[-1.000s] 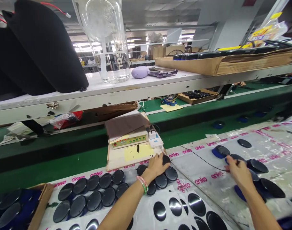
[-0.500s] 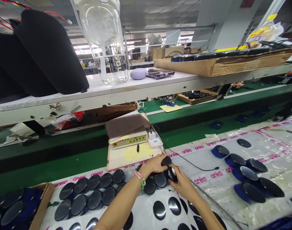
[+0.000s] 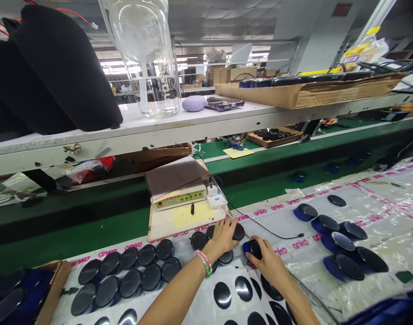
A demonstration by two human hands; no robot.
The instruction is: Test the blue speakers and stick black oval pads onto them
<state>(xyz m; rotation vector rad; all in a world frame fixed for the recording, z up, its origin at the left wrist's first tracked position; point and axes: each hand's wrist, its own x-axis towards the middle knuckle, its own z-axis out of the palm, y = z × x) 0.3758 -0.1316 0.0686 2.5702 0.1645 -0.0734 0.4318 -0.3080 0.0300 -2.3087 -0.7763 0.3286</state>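
Note:
My left hand (image 3: 223, 235), with a pink and green bead bracelet at the wrist, lies stretched over a cluster of round black-topped units. Its fingers are spread, and its edge touches the black round unit (image 3: 238, 231) beside it. Just to the right, my right hand (image 3: 268, 258) grips a round unit with a blue side and black top (image 3: 254, 248), tilted between thumb and fingers. Below both hands lie white sheets of glossy black round stickers (image 3: 222, 295). More black-topped round units (image 3: 130, 283) stand in two rows to the left.
Several blue-sided units (image 3: 338, 243) stand at the right on plastic sheeting. A cardboard box (image 3: 55, 293) of units is at lower left. Behind my hands are a control box (image 3: 181, 198) and a thin black cable (image 3: 270, 228). A shelf (image 3: 193, 128) crosses above.
My hands have moved apart. My left hand has opened out flat over the units, while my right hand has shifted slightly right with its unit. The view has shifted slightly.

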